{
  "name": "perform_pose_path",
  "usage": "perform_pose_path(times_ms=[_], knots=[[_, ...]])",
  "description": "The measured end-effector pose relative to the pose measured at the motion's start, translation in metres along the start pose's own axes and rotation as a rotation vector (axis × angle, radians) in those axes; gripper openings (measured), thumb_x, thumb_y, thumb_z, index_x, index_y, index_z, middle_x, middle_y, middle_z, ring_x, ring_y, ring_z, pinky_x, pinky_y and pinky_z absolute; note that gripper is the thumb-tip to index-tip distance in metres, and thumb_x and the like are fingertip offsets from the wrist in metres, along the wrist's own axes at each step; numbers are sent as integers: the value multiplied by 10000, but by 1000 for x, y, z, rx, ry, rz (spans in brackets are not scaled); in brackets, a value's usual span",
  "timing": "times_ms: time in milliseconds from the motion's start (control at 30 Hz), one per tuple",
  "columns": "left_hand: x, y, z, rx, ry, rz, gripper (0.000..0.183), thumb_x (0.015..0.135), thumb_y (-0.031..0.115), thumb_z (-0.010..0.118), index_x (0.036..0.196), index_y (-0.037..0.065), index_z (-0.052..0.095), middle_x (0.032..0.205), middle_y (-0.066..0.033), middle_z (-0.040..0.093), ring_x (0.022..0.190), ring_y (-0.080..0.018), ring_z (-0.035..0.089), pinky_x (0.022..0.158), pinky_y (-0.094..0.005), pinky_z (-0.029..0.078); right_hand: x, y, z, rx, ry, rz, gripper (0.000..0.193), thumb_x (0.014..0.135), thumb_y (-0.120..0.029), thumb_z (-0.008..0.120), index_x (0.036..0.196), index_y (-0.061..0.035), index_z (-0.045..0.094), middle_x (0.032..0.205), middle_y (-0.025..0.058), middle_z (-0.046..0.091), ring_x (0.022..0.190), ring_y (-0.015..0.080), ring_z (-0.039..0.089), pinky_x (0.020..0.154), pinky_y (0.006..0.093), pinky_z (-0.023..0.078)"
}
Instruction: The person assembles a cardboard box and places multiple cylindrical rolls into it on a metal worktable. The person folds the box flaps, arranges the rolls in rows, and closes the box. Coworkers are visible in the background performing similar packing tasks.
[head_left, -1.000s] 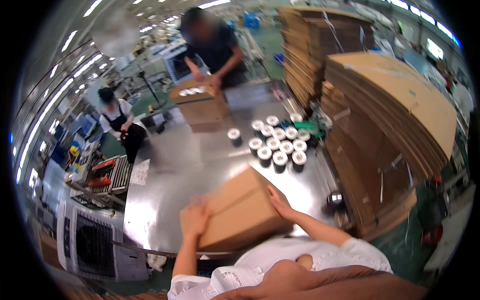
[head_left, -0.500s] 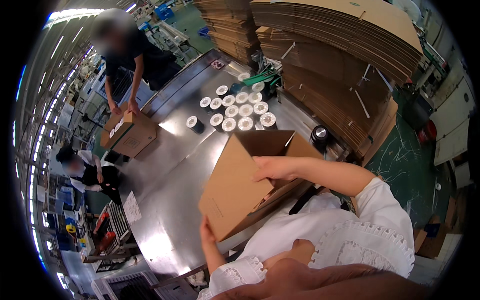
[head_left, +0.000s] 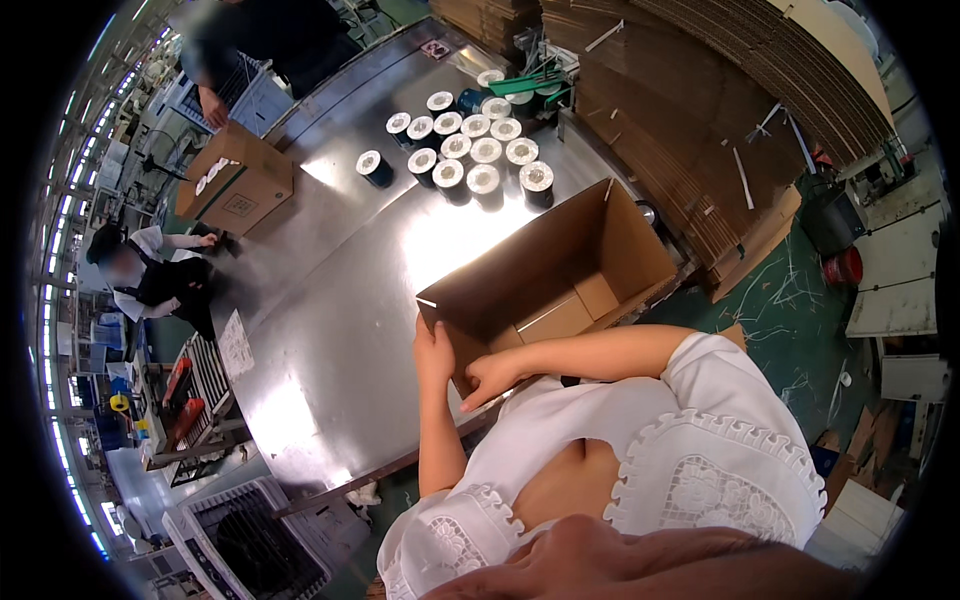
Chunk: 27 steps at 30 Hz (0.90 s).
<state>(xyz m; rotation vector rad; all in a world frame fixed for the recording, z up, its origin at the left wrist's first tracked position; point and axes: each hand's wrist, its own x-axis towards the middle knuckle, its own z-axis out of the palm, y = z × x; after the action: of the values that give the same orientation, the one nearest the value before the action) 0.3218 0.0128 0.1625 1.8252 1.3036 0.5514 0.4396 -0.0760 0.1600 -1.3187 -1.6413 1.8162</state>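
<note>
An open brown cardboard box (head_left: 532,268) rests near the table's front edge, its opening facing up and its inside showing bare walls and bottom panels. My left hand (head_left: 433,350) is closed round the box's left end, its thumb along the wall. Close beside it my right hand (head_left: 497,374) grips the near left part of the rim, the fingers curled over the edge. Beyond the box stand several spools (head_left: 485,150) with white round tops and dark sides, grouped together. One spool (head_left: 374,168) stands apart to their left.
Both boxes sit on a metal table (head_left: 350,330). At the far left, a co-worker's hand (head_left: 212,106) is by another carton (head_left: 240,180) holding white-topped items. Stacked flat cardboard (head_left: 690,110) rises at the right. A second person (head_left: 150,270) is at the left, near a roller rack (head_left: 200,400).
The box has turned from tilted, with a side panel toward me, to opening upward on the table. My right hand has moved left and down to its rim, near my left hand.
</note>
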Motion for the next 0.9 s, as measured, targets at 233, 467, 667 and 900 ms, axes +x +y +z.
perform_pose_path(times_ms=[233, 467, 667, 900], knots=[[1, 15, 3, 52, -18, -70, 373, 935, 78, 429, 1296, -9, 465, 1103, -229, 633, 1014, -357, 622, 870, -406, 465, 7, 22, -7, -57, 38, -38, 442, 784, -468, 717, 871, -35, 705, 804, 113, 703, 744, 238, 662, 668, 360, 510], [1, 14, 6, -32, -29, -43, 355, 932, 73, 426, 1271, -21, 475, 1116, -215, 621, 1008, -358, 607, 877, -404, 458, 5, 18, -2, -262, 69, -200, 217, 767, -274, 719, 822, -64, 706, 752, 109, 681, 688, 252, 651, 640, 365, 502], [5, 1, 2, -38, -30, 4, 367, 933, 68, 426, 1288, -14, 468, 1153, -214, 608, 1046, -358, 594, 907, -404, 446, 5, 2, -2, -312, 123, -387, 158, 773, -205, 683, 764, -48, 706, 747, 115, 670, 664, 233, 636, 617, 359, 489], [15, -5, 2, -90, -90, -15, 397, 954, 84, 413, 1339, -11, 431, 1200, -209, 595, 1109, -348, 578, 956, -389, 430, -157, -73, -106, 409, 359, -549, 89, 817, -26, 649, 756, 25, 690, 778, 78, 658, 735, 135, 606, 655, 271, 475]])
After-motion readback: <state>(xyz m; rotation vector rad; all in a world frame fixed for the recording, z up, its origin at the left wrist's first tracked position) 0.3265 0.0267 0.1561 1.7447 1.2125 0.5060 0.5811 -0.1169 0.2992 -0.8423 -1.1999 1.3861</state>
